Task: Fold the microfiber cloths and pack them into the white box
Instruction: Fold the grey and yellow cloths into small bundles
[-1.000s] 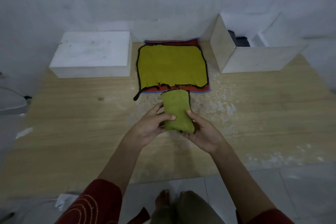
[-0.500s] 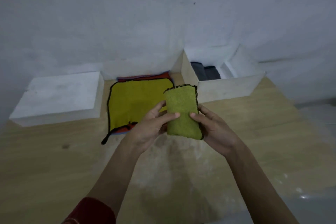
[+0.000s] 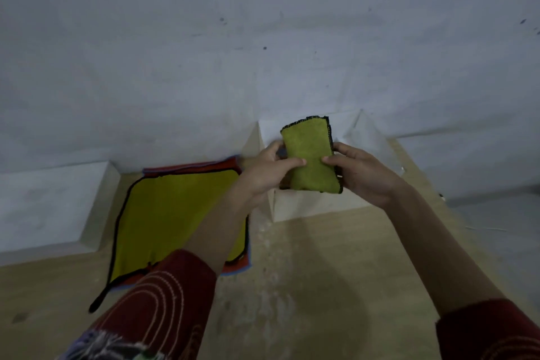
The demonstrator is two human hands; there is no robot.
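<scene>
Gripping the folded green cloth [image 3: 309, 161] from both sides, left hand [image 3: 267, 172] and right hand [image 3: 361, 174] hold it upright, long axis vertical, directly above the white box [image 3: 306, 203]

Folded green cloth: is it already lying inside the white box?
No: the left hand and right hand pinch the folded green cloth upright, lifted over the white box.

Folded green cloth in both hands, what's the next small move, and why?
Probably lower the folded green cloth straight down into the white box: the left hand and right hand pinch it, fully folded, over the box's open top.
</scene>
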